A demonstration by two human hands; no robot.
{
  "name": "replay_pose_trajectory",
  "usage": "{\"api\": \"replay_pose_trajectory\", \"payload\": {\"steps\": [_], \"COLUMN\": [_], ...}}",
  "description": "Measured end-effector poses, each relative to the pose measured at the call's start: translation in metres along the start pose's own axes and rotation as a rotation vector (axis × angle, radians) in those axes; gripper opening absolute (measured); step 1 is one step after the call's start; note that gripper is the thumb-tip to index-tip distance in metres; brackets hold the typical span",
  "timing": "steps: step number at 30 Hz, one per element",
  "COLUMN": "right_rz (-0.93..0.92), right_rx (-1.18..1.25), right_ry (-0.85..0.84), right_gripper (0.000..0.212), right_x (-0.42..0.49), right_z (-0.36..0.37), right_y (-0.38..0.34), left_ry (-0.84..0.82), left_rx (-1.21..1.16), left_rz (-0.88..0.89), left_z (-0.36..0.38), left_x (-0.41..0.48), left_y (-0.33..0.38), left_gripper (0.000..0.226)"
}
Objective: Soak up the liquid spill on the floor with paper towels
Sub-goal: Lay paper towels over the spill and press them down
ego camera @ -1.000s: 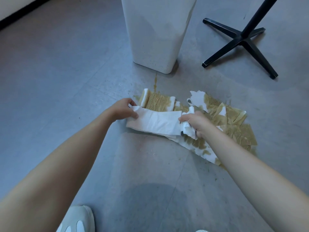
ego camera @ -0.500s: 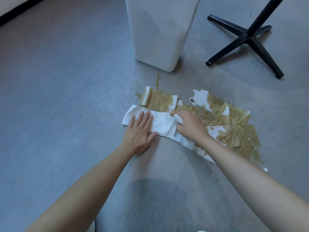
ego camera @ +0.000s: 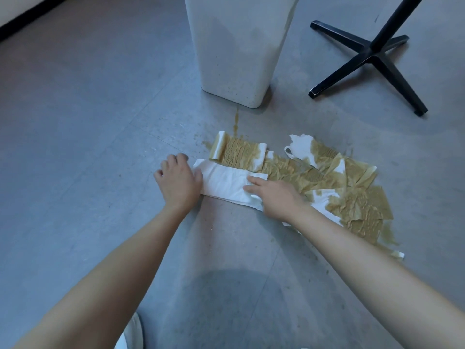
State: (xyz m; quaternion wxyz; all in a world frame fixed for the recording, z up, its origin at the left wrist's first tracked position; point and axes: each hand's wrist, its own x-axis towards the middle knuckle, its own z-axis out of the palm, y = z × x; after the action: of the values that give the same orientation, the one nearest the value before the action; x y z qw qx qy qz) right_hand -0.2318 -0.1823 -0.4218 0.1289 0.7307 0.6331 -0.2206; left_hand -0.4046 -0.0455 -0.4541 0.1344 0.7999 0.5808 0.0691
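Both hands flat, fingers spread, holding nothing: I see left hand (ego camera: 179,183) at the white paper towel's (ego camera: 226,183) 9 o'clock edge, right hand (ego camera: 274,195) pressing its 3 o'clock end. Soaked brown towels (ego camera: 352,197) cover the spill (ego camera: 236,122) at 6 o'clock of the white bin (ego camera: 239,46).

The floor (ego camera: 83,152) is grey sheet flooring with faint seam lines. A white bin (ego camera: 239,46) stands on it at far centre, its lower wall speckled brown. A black cross-shaped stand base (ego camera: 372,56) rests on the floor at far right. A thin brown trickle (ego camera: 236,122) runs from the bin toward the near side. A spread of brown-soaked paper towels (ego camera: 314,177) lies flat right of centre. One clean white paper towel (ego camera: 224,182) lies along its near-left edge. A white shoe (ego camera: 130,336) stands at the near edge.
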Motion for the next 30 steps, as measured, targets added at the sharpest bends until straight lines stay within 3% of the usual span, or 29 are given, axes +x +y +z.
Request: {"api": "replay_pose_trajectory", "payload": {"steps": [2, 5, 10, 17, 19, 22, 24, 27, 30], "right_rz": [-0.013, -0.033, -0.012, -0.023, -0.018, -0.015, -0.015, -0.011, -0.011], "right_rx": [0.003, -0.024, -0.030, -0.063, -0.073, -0.063, -0.052, -0.046, -0.049], "right_ry": [0.036, 0.022, 0.031, -0.010, -0.025, -0.032, -0.026, -0.027, -0.037], "right_gripper": [0.069, 0.066, 0.067, 0.072, 0.071, 0.069, 0.068, 0.068, 0.069], "right_x": [-0.002, -0.006, -0.008, -0.007, -0.006, -0.005, -0.005, -0.006, -0.006], "right_z": [0.001, -0.001, 0.000, 0.003, 0.005, 0.005, 0.005, 0.003, 0.004], "right_y": [-0.006, -0.015, -0.016, -0.015, -0.016, -0.018, -0.018, -0.017, -0.016], "left_ry": [-0.087, -0.147, -0.052, 0.024, 0.079, 0.153, 0.002, -0.305, -0.393], "left_rx": [-0.009, -0.025, -0.144, -0.081, -0.008, 0.043, 0.110, 0.218, 0.244], "left_rz": [-0.118, -0.114, -0.156, -0.179, -0.067, 0.337, 0.564, 0.592, 0.540], "left_z": [-0.001, 0.003, 0.002, -0.006, -0.005, 0.003, 0.012, 0.022, 0.027], "left_x": [0.011, 0.023, 0.036, 0.040, 0.028, 0.001, -0.012, -0.020, -0.019], "left_y": [-0.002, -0.005, -0.009, -0.026, -0.025, -0.019, -0.016, -0.016, -0.018], "left_gripper": [0.030, 0.018, 0.014, 0.021, 0.034, 0.045, 0.056, 0.075, 0.078]}}
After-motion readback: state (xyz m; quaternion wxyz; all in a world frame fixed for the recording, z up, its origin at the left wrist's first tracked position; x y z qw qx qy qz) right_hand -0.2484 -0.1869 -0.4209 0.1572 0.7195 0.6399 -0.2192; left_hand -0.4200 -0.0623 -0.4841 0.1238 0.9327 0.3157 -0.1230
